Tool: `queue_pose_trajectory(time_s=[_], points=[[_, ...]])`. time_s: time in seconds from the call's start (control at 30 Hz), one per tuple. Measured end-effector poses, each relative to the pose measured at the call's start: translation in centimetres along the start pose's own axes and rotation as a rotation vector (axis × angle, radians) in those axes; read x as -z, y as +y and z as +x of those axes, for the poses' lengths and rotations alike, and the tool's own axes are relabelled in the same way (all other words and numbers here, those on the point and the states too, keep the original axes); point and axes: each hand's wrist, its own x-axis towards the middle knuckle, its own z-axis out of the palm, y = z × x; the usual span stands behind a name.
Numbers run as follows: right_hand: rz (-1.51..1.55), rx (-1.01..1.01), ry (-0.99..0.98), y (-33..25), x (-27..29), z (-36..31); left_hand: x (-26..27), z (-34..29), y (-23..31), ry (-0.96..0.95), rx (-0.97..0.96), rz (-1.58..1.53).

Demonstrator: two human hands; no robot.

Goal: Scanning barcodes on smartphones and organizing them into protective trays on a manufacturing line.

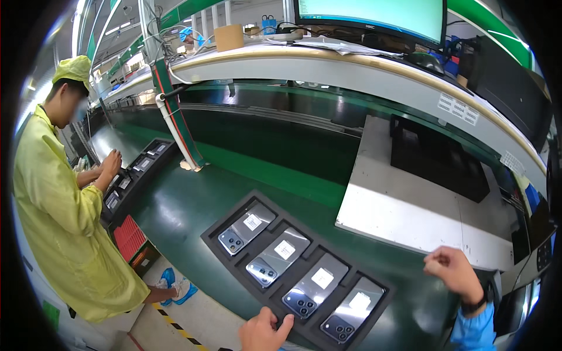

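A black foam tray (pixel 237 264) lies slantwise on the green bench, with a smartphone in each of its slots. Each phone, such as the one nearest my left hand (pixel 314 291), lies camera side up with a white label on its back. My left hand (pixel 263 332) is at the tray's near left edge, fingers curled and thumb against the rim; its grip is partly hidden. To the right of the tray, above the bench, my right hand (pixel 453 271) is closed with its fingers curled in. Whatever is inside it, if anything, is hidden. A dark band circles that wrist.
A pale board (pixel 374 202) at the right carries a black tray-like block (pixel 436 161). Above runs a shelf with a monitor (pixel 372 20) and a tape roll (pixel 229 38). A post (pixel 170 111) rises from the bench. At the left a co-worker (pixel 58 205) handles another phone tray (pixel 137 172).
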Motion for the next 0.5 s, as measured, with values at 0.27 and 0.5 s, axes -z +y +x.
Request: queue_pose_trajectory(time_s=[0.27, 0.5], points=[[-0.661, -0.137, 0.969, 11.0, 0.5, -14.9, 1.5, 2.9, -4.0, 0.281, -0.53, 0.028], [-0.096, -0.192, 0.843, 18.2, 1.2, -14.7, 3.6, 7.8, -3.4, 0.082, -1.135, 0.353]])
